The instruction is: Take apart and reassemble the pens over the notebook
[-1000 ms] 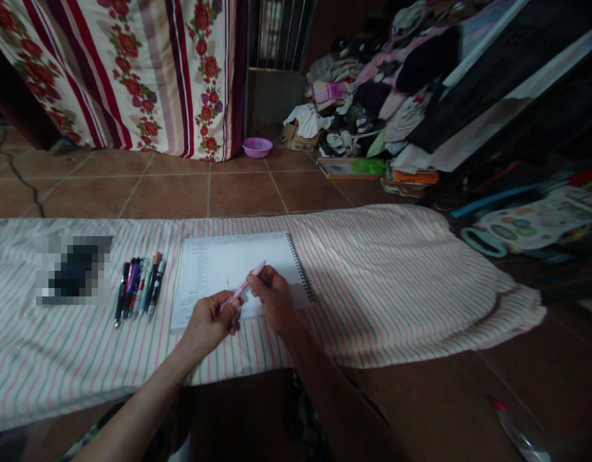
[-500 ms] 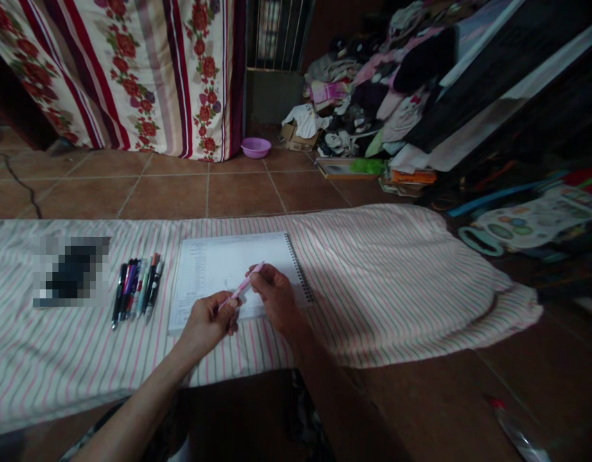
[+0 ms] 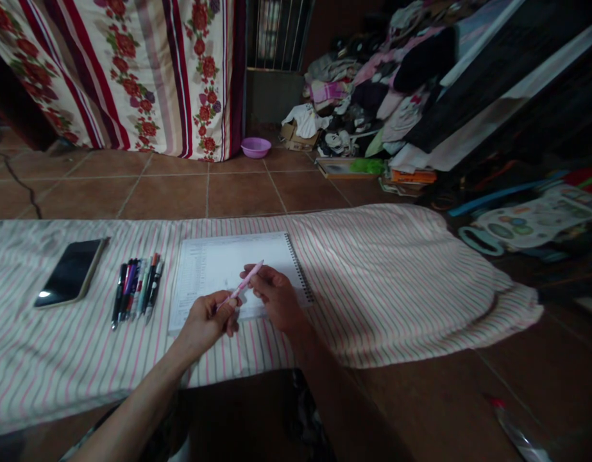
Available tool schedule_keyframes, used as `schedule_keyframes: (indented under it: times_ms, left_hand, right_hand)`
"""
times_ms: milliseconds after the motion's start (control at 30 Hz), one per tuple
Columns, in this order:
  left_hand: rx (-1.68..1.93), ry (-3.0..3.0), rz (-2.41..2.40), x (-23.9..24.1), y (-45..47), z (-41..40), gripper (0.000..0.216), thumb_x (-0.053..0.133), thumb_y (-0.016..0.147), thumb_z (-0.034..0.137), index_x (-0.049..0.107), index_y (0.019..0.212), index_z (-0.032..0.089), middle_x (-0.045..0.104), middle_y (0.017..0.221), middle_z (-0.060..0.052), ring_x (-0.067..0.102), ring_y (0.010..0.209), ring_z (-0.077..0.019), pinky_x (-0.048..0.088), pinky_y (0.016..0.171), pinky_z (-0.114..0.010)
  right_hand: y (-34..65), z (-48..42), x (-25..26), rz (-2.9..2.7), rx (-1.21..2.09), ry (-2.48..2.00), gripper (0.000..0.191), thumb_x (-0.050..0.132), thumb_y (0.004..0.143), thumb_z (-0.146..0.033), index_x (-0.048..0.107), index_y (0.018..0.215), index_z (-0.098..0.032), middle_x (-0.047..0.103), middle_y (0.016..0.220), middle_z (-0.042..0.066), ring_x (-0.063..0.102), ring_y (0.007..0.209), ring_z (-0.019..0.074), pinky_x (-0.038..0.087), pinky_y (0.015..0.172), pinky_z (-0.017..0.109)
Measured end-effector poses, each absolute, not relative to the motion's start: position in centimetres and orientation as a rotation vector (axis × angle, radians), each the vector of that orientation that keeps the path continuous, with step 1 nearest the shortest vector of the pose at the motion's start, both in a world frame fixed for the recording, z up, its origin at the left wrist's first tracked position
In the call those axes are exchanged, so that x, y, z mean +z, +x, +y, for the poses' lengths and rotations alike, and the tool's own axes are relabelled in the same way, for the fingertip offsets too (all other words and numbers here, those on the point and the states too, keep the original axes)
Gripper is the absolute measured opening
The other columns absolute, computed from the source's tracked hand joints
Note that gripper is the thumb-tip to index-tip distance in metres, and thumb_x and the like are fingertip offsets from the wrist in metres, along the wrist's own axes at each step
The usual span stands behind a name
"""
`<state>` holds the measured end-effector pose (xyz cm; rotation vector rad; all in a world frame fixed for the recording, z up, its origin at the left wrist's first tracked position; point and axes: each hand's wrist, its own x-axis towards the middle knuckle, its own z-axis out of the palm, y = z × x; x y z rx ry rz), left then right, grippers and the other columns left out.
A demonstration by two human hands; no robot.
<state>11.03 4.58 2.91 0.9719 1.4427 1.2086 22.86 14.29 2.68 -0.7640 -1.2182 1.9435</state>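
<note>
Both of my hands hold one pink pen [image 3: 245, 282] above the near edge of a spiral notebook [image 3: 219, 264] lying open on a striped cloth [image 3: 382, 282]. My left hand [image 3: 206, 324] is closed on the pen's lower end. My right hand [image 3: 274, 296] pinches its upper part. The pen slants up to the right. To the left of the notebook lies a row of several pens [image 3: 136, 289].
A dark phone [image 3: 70, 273] lies at the far left of the cloth. Beyond it is tiled floor [image 3: 180, 192], a floral curtain [image 3: 132, 70], a purple bowl [image 3: 256, 147] and a heap of clothes [image 3: 372, 96]. A bottle [image 3: 514, 433] lies at the lower right.
My hands have shifted very slightly to the left with the pink pen. Nothing else has moved.
</note>
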Motion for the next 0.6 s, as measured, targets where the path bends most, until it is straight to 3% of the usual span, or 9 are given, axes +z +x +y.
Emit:
schedule_keyframes:
  times_ms: [133, 233, 367, 433, 600]
  left_hand:
    - [1.222, 0.983, 1.513, 2.2, 11.1, 4.4, 0.032, 0.053, 0.08, 0.046, 0.057, 0.074, 0.014, 0.05, 0.047, 0.003, 0.047, 0.042, -0.0095, 0.034, 0.043, -0.021]
    - [1.209, 1.0, 1.5, 2.4, 11.3, 4.4, 0.031, 0.052, 0.081, 0.044, 0.056, 0.073, 0.014, 0.051, 0.048, 0.003, 0.048, 0.043, -0.0097, 0.036, 0.044, -0.022]
    - [1.215, 0.966, 1.477, 3.4, 11.2, 4.6, 0.031, 0.055, 0.078, 0.044, 0.054, 0.068, 0.015, 0.051, 0.043, 0.003, 0.049, 0.041, -0.0111, 0.041, 0.049, -0.025]
    - [1.209, 0.947, 1.453, 3.6, 11.1, 4.7, 0.031, 0.055, 0.078, 0.045, 0.054, 0.068, 0.015, 0.05, 0.04, 0.003, 0.051, 0.042, -0.0126, 0.044, 0.052, -0.027]
    - [1.2, 0.966, 1.443, 3.3, 11.1, 4.6, 0.033, 0.055, 0.077, 0.046, 0.054, 0.068, 0.015, 0.05, 0.041, 0.003, 0.05, 0.041, -0.0121, 0.041, 0.049, -0.025]
  right_hand:
    - [22.5, 14.2, 2.2, -1.207, 1.81, -0.842, 0.018, 0.071, 0.063, -0.029, 0.058, 0.068, -0.019, 0.053, 0.059, -0.005, 0.04, 0.054, 0.0079, 0.031, 0.054, 0.024]
    - [22.3, 13.9, 2.3, -1.225, 1.82, -0.845, 0.021, 0.071, 0.065, -0.032, 0.055, 0.067, -0.019, 0.044, 0.054, -0.007, 0.034, 0.05, 0.0068, 0.027, 0.049, 0.023]
    - [22.6, 13.8, 2.8, -1.192, 1.987, -0.695, 0.026, 0.066, 0.07, -0.04, 0.064, 0.086, -0.019, 0.062, 0.083, 0.002, 0.036, 0.054, 0.0071, 0.021, 0.045, 0.024]
    - [22.8, 14.0, 3.0, -1.193, 1.999, -0.669, 0.028, 0.065, 0.072, -0.038, 0.066, 0.093, -0.02, 0.064, 0.097, 0.005, 0.038, 0.058, 0.008, 0.023, 0.046, 0.024]
    - [22.6, 14.2, 2.7, -1.178, 1.97, -0.762, 0.02, 0.069, 0.066, -0.032, 0.067, 0.082, -0.02, 0.065, 0.075, 0.001, 0.037, 0.052, 0.0075, 0.026, 0.049, 0.025]
